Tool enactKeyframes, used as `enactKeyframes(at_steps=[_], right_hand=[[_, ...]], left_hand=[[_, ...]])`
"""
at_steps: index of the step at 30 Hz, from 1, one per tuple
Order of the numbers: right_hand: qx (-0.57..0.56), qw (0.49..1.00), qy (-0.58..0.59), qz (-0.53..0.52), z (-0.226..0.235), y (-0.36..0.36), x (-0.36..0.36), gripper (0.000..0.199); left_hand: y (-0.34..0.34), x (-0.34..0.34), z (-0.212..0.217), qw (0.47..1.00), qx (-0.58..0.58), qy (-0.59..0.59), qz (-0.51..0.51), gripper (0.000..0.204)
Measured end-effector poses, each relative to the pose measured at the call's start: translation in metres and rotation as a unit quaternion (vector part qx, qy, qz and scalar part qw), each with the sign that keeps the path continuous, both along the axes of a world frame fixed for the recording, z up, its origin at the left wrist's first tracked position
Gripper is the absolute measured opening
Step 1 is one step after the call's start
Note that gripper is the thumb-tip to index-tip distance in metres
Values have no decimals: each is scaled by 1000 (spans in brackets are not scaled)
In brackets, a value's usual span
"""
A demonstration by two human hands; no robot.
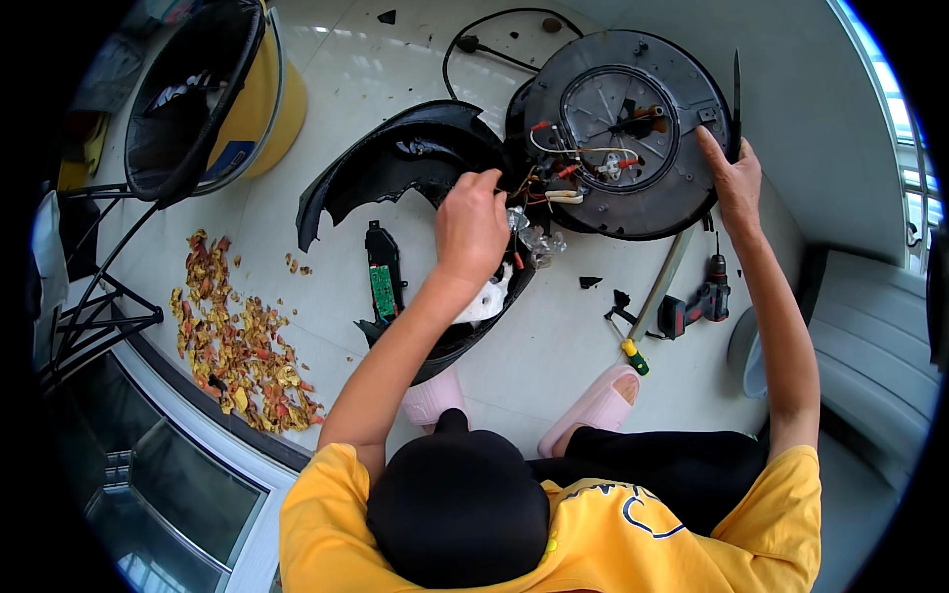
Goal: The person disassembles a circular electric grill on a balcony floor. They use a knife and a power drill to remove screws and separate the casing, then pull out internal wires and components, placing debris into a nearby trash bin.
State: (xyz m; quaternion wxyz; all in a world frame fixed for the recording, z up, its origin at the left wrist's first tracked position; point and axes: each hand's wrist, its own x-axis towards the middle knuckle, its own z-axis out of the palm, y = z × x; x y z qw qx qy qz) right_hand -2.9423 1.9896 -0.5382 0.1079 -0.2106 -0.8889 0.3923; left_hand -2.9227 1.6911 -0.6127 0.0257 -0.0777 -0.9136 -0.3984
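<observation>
A round black appliance base (pixel 680 114) is tipped up at the far right, its ribbed underside showing. Coloured wires (pixel 591 149) with red connectors spread across its middle. Beside its right rim, my right hand (pixel 733 183) is closed around the handle of a knife (pixel 736 94), blade up, with the thumb against the base. My left hand (pixel 473 227) is closed, fingertips pinched by the wire ends left of the base; what they hold is hidden. Under that hand lies a broken black plastic shell (pixel 331 183) with jagged edges. A strip with a green circuit board (pixel 382 279) lies near it.
A yellow bucket (pixel 282 114) with a black liner stands far left. Dried peels (pixel 242 341) are scattered on the floor (pixel 336 287). A cordless drill (pixel 704 296), a screwdriver (pixel 634 356) and black shards (pixel 590 283) lie at right. A power cord (pixel 455 49) loops behind.
</observation>
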Motion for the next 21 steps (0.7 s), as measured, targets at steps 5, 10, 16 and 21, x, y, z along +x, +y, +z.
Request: enactKeyframes(at_steps=[5, 10, 16, 21], right_hand=[[26, 997, 53, -54, 14, 21, 5, 38], [80, 982, 122, 122, 66, -23, 50, 27], [55, 962, -96, 249, 39, -89, 105, 15], [32, 941, -219, 257, 27, -111, 120, 20]], left_hand=[[14, -32, -33, 991, 43, -117, -43, 25], [21, -33, -43, 977, 29, -205, -51, 27], [13, -27, -50, 976, 80, -198, -41, 26], [4, -30, -60, 950, 182, -247, -55, 25]])
